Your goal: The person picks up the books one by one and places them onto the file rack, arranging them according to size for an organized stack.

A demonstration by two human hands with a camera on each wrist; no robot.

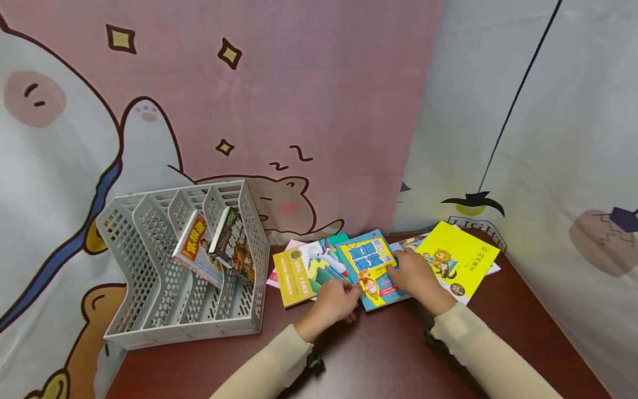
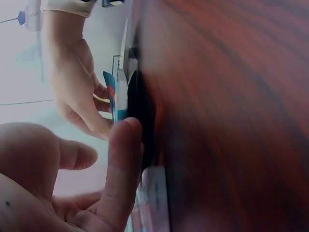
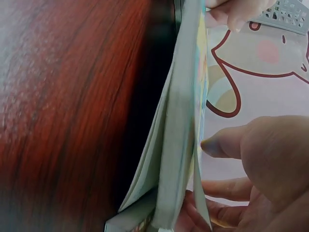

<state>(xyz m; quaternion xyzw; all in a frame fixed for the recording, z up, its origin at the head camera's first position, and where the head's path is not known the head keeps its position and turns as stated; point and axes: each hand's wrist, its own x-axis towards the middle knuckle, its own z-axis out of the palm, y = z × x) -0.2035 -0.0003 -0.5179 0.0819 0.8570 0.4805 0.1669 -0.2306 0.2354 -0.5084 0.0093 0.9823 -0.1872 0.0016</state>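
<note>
Two hands are flanking one blue book (image 1: 371, 271): the right hand (image 1: 416, 277) is gripping its right edge, thumb lying on the cover, while the left hand (image 1: 333, 303) is holding its thumb and index finger apart at the lower left corner, and whether it is touching there I cannot tell. Above the dark red table (image 1: 374, 360), the book is sitting slightly tilted between a mustard book (image 1: 293, 280) on the left and a bright yellow book (image 1: 471, 256) on the right. Its cover is showing large blue characters on yellow and an orange cartoon figure, and is lifting slightly from pale pages.
</note>
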